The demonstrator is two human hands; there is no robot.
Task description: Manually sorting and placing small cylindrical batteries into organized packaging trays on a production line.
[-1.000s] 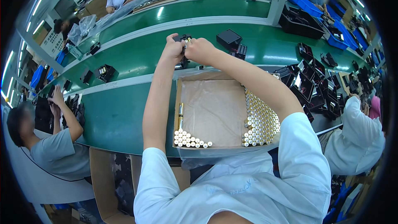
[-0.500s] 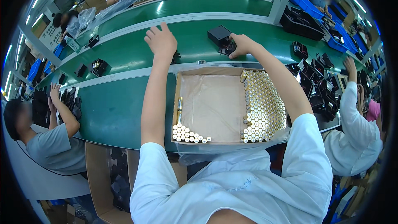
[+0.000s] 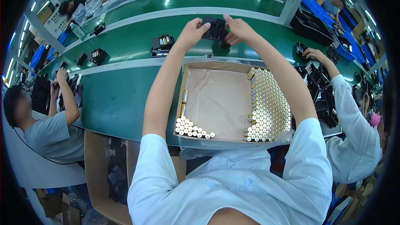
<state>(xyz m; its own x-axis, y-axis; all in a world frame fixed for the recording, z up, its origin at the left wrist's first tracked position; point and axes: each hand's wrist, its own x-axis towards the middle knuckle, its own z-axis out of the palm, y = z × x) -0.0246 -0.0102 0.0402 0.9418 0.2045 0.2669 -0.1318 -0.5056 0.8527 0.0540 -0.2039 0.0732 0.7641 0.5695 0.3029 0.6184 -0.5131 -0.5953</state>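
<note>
Both my hands hold one black battery holder up over the green conveyor belt. My left hand grips its left end and my right hand grips its right end. Its slots look empty. Below my arms lies a shallow cardboard tray lined with brown paper. Many upright batteries fill the tray's right side, and a small cluster of batteries stands in its near left corner. A filled black holder with batteries in it rests on the belt to the left of my hands.
Other black holders ride the belt farther left. A seated person works at my left, another person's arm reaches from my right beside stacked black holders. An open cardboard box stands by my left leg. Blue bins line the far right.
My right hand picked a black holder off the belt and my left hand came over to it; both now hold it up. The filled holder drifted left along the belt.
</note>
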